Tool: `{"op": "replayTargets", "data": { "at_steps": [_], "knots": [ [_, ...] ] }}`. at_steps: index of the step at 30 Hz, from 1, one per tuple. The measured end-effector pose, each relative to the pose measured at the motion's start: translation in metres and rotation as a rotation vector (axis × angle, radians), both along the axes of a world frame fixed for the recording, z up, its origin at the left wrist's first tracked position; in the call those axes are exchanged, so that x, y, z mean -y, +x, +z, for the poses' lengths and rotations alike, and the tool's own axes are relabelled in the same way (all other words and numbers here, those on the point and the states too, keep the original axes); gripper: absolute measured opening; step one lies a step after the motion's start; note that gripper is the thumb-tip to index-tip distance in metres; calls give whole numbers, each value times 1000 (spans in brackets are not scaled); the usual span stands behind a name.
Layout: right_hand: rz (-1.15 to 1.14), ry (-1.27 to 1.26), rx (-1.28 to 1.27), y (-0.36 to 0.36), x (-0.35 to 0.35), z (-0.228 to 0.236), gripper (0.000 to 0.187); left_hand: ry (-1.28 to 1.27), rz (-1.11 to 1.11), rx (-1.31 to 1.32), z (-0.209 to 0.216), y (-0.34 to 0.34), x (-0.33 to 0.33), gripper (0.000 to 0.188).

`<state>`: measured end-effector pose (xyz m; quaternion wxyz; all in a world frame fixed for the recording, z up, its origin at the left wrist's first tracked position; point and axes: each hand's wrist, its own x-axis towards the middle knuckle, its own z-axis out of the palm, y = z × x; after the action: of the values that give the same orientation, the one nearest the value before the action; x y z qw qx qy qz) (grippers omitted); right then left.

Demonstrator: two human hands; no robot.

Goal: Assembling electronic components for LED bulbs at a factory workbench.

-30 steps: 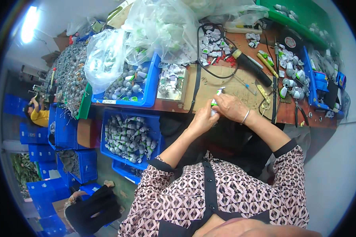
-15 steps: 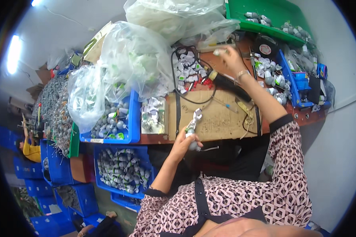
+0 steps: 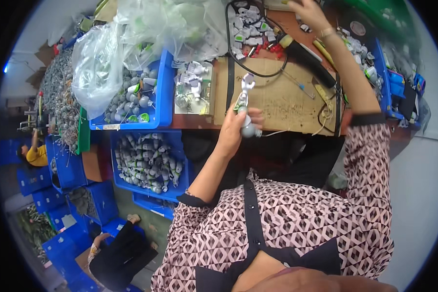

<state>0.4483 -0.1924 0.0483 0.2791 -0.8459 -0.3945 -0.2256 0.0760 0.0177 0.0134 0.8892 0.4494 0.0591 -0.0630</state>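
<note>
Over the near edge of the worktable, my left hand is closed around a grey and white bulb-shaped piece. Its round grey end hangs below my fingers, and a white forked plastic part stands out above them. My right hand is stretched out to the far side, partly cut off by the top edge. Its fingers look pinched together; what they hold, if anything, I cannot make out. Beneath and beyond my left hand lies a sheet of cardboard. White plastic parts lie in a heap beyond it.
A black cable loops over the cardboard beside a black-handled tool. Blue bins of grey bulb-shaped pieces stand at left and below the table. Clear plastic bags bulge over the left bin. Another person in yellow is at far left.
The view has shifted, so the table sits higher in the picture. My left hand keeps its hold on the bulb-shaped piece. The small pale piece seen in my right hand earlier is not discernible now.
</note>
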Motion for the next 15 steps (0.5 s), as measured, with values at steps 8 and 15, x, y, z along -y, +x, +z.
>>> {"op": "replayTargets", "data": {
  "at_steps": [8, 15],
  "knots": [
    [182, 149, -838, -311, -57, -8, 47, -141, 186, 131, 21, 3, 31, 41],
    [85, -23, -657, -321, -65, -8, 44, 295, 202, 31, 17, -5, 0, 50]
  ]
}}
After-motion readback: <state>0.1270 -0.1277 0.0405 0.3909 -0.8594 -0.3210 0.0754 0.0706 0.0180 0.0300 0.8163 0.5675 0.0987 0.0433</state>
